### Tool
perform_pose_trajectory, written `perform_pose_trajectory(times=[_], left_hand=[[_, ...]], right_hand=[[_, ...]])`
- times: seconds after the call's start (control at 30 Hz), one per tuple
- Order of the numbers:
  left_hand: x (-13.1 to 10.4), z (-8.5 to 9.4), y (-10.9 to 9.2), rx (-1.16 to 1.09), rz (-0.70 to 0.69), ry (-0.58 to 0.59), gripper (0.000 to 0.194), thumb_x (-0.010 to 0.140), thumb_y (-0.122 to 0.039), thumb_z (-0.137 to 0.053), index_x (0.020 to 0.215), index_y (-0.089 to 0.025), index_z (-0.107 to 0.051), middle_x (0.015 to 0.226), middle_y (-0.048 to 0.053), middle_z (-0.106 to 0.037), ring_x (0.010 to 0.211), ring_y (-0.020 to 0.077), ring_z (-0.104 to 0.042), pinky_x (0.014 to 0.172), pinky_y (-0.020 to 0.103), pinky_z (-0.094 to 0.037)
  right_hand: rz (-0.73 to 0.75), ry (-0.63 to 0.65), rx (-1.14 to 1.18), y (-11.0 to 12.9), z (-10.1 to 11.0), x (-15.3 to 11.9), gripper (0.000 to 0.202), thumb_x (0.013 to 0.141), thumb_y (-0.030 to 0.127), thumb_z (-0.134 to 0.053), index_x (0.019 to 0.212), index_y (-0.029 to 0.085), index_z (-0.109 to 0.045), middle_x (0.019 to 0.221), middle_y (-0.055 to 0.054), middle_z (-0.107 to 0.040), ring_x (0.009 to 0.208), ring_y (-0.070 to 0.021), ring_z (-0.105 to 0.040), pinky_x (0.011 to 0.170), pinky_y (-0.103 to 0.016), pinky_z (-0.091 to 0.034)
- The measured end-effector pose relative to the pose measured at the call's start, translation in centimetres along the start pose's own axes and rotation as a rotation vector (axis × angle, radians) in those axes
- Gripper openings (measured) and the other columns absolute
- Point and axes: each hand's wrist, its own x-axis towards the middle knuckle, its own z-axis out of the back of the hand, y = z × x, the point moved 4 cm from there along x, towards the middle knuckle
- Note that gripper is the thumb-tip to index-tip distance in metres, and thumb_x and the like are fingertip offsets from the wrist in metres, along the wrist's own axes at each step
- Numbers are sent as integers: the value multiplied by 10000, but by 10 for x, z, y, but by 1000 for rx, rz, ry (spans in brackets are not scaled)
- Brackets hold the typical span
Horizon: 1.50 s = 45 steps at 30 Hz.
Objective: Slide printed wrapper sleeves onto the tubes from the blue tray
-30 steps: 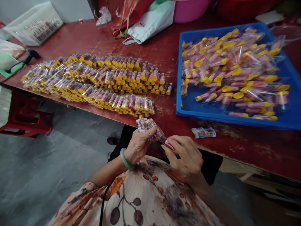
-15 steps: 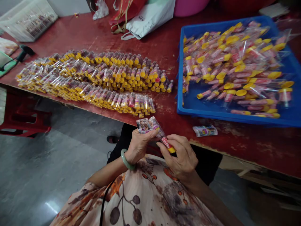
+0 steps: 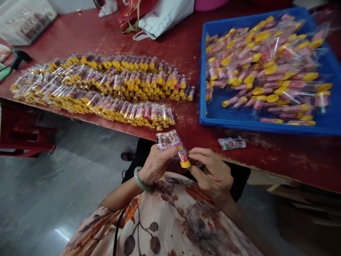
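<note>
My left hand (image 3: 157,161), wearing a green bangle, is closed on a small candy tube (image 3: 183,158) with a yellow cap and pink contents. Printed labels (image 3: 166,138) lie in the same grip, fanned above the thumb. The tube's cap points down toward me. Right beside the tube is my right hand (image 3: 211,174), its thumb and forefinger apart with their tips close to the tube's right side. Whether they touch it is unclear. Stacked capped tubes (image 3: 133,113) lie in rows on the table, and a loose printed label (image 3: 231,143) rests to the right.
A blue tray (image 3: 239,127) at the right holds many yellow-capped tubes in clear plastic. Further back on the red table (image 3: 106,39) are a white bag (image 3: 165,17) and a white basket (image 3: 29,23). Red stools (image 3: 26,138) stand below at the left.
The tube has turned more upright, with its cap swung left. My right hand has shifted slightly right, and its fingers have come off the tube's front.
</note>
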Motion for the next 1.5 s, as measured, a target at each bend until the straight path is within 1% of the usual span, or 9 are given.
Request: perform_pose_trajectory(times=[0.13, 0.27, 0.37, 0.53, 0.63, 0.8, 1.0, 1.17, 1.5], left_hand=[[-6, -5, 4, 43, 34, 50, 446, 441, -388, -927, 723, -115, -714, 679, 33, -693, 591, 134, -608, 626, 268, -501], [-10, -8, 8, 87, 48, 66, 440, 446, -403, -921, 725, -122, -728, 693, 49, -702, 602, 154, -623, 631, 285, -509], [-11, -9, 10, 98, 38, 67, 405, 470, -371, -919, 738, -129, -736, 693, 44, -703, 606, 151, -624, 656, 292, -516], [-12, -8, 13, 115, 30, 91, 456, 450, -444, -911, 734, -132, -740, 697, 52, -708, 615, 167, -636, 678, 316, -527], [-12, -7, 16, 129, 18, 104, 433, 467, -444, -906, 716, -132, -738, 703, 59, -714, 627, 176, -645, 684, 319, -529], [-13, -9, 18, 99, 17, 129, 409, 488, -428, -903, 719, -131, -742, 712, 61, -720, 638, 182, -655, 701, 335, -542], [-15, -11, 18, 89, 37, 107, 455, 452, -444, -911, 740, -131, -750, 742, 66, -728, 676, 194, -670, 723, 337, -545], [-15, -12, 18, 96, 43, 115, 455, 455, -457, -905, 744, -141, -750, 745, 60, -727, 679, 201, -670, 735, 357, -553], [-13, -11, 21, 56, 52, 112, 407, 492, -397, -909, 746, -123, -746, 720, 52, -722, 632, 147, -642, 646, 265, -531]], right_hand=[[-6, -102, 3, 6, -3, -3, 258, 776, 61, -621, 987, 203, -664, 905, -62, -669, 788, -177, -662, 635, -295, -548], [-59, -207, -3, 10, -1, -1, 291, 770, 81, -629, 1020, 223, -670, 880, -52, -678, 723, -171, -655, 594, -300, -550], [2, -250, -40, 18, -1, 2, 302, 773, 52, -613, 1006, 229, -688, 880, -58, -694, 721, -175, -667, 576, -296, -559], [17, -265, -85, 25, 0, 4, 282, 781, 17, -609, 903, 253, -702, 827, -31, -709, 650, -148, -669, 514, -257, -539], [13, -266, -117, 25, 1, 1, 281, 768, 2, -624, 873, 251, -700, 824, -21, -716, 642, -149, -679, 515, -257, -545], [7, -251, -187, 25, 1, -3, 300, 763, -13, -626, 886, 253, -688, 835, -10, -728, 667, -168, -702, 557, -277, -570], [51, -256, -257, 27, 1, -7, 333, 749, -18, -635, 936, 254, -678, 866, -3, -727, 689, -169, -708, 592, -281, -587], [80, -254, -267, 23, -1, -12, 302, 745, -10, -632, 943, 214, -675, 874, -37, -718, 718, -179, -703, 653, -303, -599], [154, -295, -293, 17, -5, -17, 292, 740, 12, -630, 945, 216, -673, 862, -33, -704, 709, -173, -688, 593, -285, -571]])
